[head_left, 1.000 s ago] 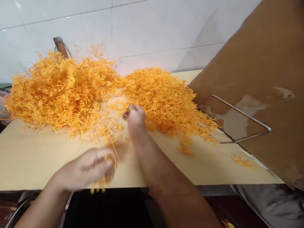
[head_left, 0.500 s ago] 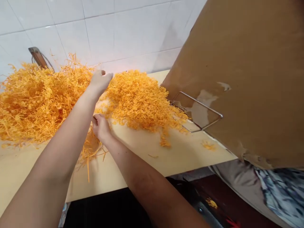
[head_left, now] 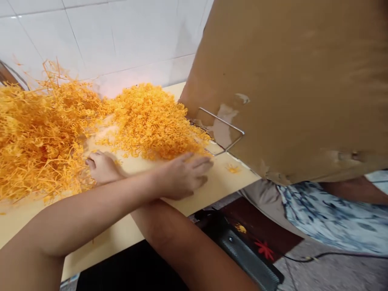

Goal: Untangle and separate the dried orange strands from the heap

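Observation:
My left hand (head_left: 186,176) reaches across to the right over my right forearm. Its fingers are stretched out and apart, palm down, at the front edge of a heap of small orange plastic flower pieces (head_left: 151,121), with nothing seen in it. My right hand (head_left: 103,167) is lower and to the left, fingers curled together beside a larger tangle of orange stemmed sprigs (head_left: 39,133). Whatever may be between those fingers is hidden. Both heaps lie on a pale yellow tabletop (head_left: 212,190).
A big cardboard sheet (head_left: 291,89) leans along the right side, a bent metal wire frame (head_left: 224,121) at its lower left. White tiles (head_left: 139,36) rise behind the table. Another person's patterned clothing (head_left: 327,218) shows beneath the cardboard. A black textured object (head_left: 245,254) lies below the table edge.
My left hand has swung from above the gap between the heaps to the right heap's front, crossing over my right arm. My right hand stays by the left heap. The view has turned right.

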